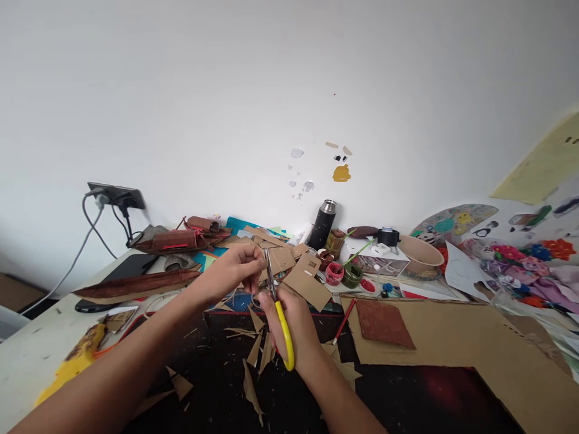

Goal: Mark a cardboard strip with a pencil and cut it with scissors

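My right hand [296, 325] is closed round a pair of scissors [286, 337] with yellow handles, the blades pointing up and away from me. Beside the blades, the fingers of my left hand [242, 265] are pinched together. Whatever lies between them is too small or hidden to make out. Below both hands, cardboard scraps [254, 349] and thin slivers are scattered over a dark mat [217, 386]. Just beyond the scissors lies a piece of brown cardboard [307, 286] among other offcuts.
A large cardboard sheet [452, 334] with a reddish-brown square [384, 323] covers the right side. Open paint jars [335, 274], a black flask [323, 223] and a bowl [423, 253] stand at the back. Brown-painted cardboard boat shapes [140, 283] and a yellow object [75, 364] lie left.
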Action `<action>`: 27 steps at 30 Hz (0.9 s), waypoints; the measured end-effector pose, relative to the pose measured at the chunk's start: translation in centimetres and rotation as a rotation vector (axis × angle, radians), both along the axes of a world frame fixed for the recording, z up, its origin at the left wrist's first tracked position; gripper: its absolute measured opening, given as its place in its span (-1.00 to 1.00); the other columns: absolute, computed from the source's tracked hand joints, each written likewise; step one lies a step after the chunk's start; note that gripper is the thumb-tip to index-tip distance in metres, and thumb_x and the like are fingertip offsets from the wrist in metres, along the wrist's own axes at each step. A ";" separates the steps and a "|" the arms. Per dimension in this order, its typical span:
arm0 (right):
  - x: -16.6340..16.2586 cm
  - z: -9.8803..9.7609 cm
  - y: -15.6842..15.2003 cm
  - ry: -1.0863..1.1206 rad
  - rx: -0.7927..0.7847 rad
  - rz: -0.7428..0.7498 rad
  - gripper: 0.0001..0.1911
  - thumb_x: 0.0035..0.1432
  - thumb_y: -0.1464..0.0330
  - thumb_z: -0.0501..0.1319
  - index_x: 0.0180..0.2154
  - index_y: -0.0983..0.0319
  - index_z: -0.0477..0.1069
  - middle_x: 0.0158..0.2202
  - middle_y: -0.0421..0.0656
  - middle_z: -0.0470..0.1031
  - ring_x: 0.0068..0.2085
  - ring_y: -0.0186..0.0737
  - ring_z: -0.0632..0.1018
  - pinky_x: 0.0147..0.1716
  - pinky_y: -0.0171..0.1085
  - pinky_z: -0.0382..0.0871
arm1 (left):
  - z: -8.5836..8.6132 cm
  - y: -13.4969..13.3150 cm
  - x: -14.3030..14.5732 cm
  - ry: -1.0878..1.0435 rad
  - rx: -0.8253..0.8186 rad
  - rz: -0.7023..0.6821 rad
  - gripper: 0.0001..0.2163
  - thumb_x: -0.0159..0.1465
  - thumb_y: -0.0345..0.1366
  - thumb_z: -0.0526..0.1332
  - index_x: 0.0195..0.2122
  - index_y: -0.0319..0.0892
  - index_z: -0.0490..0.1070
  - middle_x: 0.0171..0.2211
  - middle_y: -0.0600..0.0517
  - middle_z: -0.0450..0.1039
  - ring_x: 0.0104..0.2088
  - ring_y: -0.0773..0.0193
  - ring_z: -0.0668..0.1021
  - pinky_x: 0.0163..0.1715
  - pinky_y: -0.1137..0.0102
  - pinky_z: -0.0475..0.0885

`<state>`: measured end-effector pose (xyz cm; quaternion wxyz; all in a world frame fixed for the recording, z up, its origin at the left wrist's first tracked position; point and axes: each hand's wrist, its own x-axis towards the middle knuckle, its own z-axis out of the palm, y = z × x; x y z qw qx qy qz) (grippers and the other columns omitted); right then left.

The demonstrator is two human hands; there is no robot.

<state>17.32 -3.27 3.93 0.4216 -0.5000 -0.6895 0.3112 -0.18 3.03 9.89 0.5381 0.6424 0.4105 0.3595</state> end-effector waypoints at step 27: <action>0.0 -0.2 0.3 -0.131 -0.034 -0.036 -0.59 0.43 0.07 0.14 -0.40 0.16 0.39 -0.48 -0.17 0.48 -0.41 -0.18 0.48 -0.41 -0.30 0.23 | -0.8 0.9 -0.8 0.040 -0.017 -0.041 -0.74 0.31 -0.08 0.32 -0.34 -0.12 0.33 -0.61 0.15 0.44 -0.60 0.31 0.55 -0.57 0.43 0.39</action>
